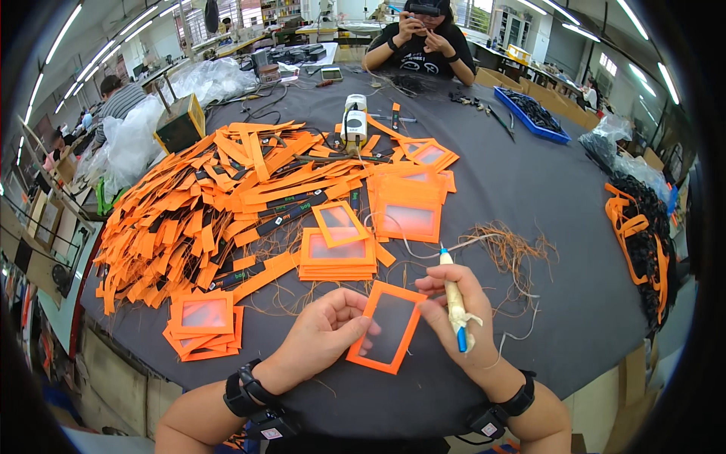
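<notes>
My left hand (321, 337) pinches the left side of a clear plastic window with an orange border (387, 327), its fingers partly behind the see-through middle. In my right hand (473, 321) rests a pen-shaped tool (455, 303), wrapped in cream tape with blue ends, its tip pointing away from me. The fingertips of that hand meet the window's right edge. Just beyond lies a stack of similar orange-bordered windows (336, 271), with another pile (408, 219) behind it. A smaller pile (203, 314) sits left of my left hand.
A big heap of orange and black strips (204, 204) covers the left of the dark tabletop. Tangled orange threads (514, 246) lie at right. A white device with a cord (354, 125) stands beyond. Farther back are a blue tray (532, 113) and a seated person (423, 45).
</notes>
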The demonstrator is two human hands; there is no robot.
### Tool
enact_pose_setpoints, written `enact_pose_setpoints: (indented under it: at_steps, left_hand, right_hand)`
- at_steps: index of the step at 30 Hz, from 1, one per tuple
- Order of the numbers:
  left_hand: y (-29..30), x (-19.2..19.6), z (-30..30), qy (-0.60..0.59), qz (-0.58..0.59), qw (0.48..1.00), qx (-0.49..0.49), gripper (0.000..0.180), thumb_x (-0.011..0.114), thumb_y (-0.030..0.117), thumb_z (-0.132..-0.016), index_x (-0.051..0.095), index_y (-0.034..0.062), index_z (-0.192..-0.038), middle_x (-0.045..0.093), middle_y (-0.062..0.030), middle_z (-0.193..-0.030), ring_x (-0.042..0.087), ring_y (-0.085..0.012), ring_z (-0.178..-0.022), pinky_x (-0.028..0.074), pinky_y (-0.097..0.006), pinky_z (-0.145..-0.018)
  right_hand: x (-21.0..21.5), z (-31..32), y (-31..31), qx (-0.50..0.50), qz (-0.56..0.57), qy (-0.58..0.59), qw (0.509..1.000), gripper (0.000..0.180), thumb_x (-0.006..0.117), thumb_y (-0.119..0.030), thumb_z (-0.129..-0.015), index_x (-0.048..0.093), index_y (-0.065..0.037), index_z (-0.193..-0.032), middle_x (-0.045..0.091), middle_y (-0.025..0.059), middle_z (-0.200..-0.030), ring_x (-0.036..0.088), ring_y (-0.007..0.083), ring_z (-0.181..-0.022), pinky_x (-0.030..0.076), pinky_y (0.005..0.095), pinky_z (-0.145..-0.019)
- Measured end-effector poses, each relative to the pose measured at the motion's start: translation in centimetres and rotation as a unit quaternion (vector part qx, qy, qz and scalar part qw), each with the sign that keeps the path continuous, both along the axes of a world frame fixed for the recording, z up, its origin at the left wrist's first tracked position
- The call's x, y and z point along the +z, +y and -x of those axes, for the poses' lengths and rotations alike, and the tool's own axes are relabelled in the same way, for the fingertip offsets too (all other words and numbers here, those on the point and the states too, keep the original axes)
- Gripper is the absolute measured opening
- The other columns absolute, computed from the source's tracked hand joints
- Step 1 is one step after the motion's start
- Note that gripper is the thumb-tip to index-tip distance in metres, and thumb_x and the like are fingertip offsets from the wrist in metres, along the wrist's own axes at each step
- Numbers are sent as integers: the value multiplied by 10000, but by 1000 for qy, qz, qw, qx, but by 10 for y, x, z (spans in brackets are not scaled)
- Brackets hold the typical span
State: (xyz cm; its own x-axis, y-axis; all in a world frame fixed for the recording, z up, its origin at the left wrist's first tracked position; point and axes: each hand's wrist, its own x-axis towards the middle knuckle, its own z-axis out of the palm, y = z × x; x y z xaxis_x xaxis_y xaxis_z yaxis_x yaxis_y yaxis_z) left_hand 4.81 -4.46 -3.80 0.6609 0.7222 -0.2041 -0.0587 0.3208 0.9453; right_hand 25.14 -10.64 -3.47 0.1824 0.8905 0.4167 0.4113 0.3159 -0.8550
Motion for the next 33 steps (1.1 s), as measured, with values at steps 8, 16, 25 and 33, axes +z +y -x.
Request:
enact_pose_setpoints:
  at_steps: [8,16,25,33]
  left_hand:
    - [-2,-5,2,68,-119,991,5,135,582,96,-910,583,-14,-989,651,-46,-900,613,-79,-765,501,-214,-703]
    - [-3,0,1,67,-91,994,1,161,523,56,-908,624,-22,-1006,668,-50,-922,597,-50,-716,492,-189,-608]
    - [1,0,2,39,-7,999,-36,284,460,153,-964,587,-17,-1154,659,-75,-944,609,-84,-689,496,-194,-565]
    - [0,8,2,84,-14,990,-109,303,504,199,-966,588,-12,-1167,596,-35,-707,590,-61,-641,440,-179,-490]
  right_hand:
    - [5,16,-13,37,62,30,997,313,671,-20,-807,485,-65,-1055,626,36,-815,575,73,-674,482,218,-633]
    - [2,16,-12,32,74,55,995,315,666,-15,-806,483,-64,-1058,547,4,-782,546,63,-669,468,211,-617]
    - [3,2,-3,17,64,207,976,308,631,22,-832,459,-63,-1073,503,-5,-822,515,44,-687,454,175,-604]
    - [4,-5,-1,-2,14,235,972,313,630,-1,-851,444,-70,-1093,489,-2,-832,527,46,-684,468,177,-583]
